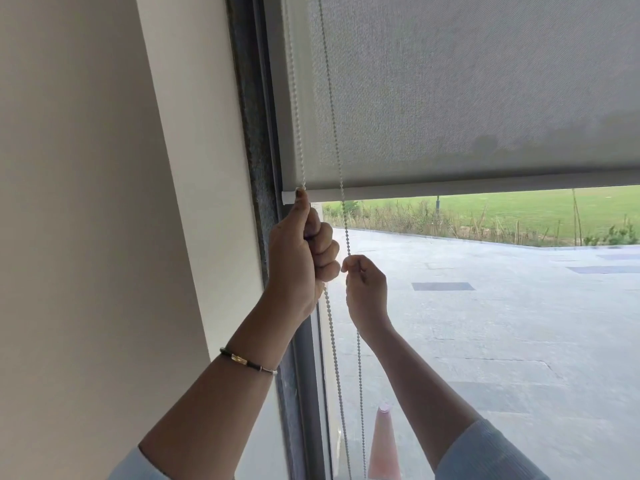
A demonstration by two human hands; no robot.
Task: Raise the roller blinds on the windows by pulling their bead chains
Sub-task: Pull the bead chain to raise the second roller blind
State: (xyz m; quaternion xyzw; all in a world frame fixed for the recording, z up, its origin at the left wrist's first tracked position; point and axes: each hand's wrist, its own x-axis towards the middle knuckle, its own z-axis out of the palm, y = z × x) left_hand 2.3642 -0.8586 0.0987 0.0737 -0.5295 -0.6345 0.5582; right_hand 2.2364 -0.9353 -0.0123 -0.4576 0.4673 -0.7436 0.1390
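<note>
A grey roller blind covers the upper part of the window, and its bottom bar hangs a little above my hands. Two strands of a white bead chain run down the blind's left side. My left hand is a fist closed around the left strand, thumb up against the bar's end. My right hand pinches the right strand between thumb and fingers, slightly lower. Both strands carry on down past my forearms.
A cream wall and the dark window frame stand at the left. Through the glass lie a paved yard, a grass strip and an orange cone below my arms.
</note>
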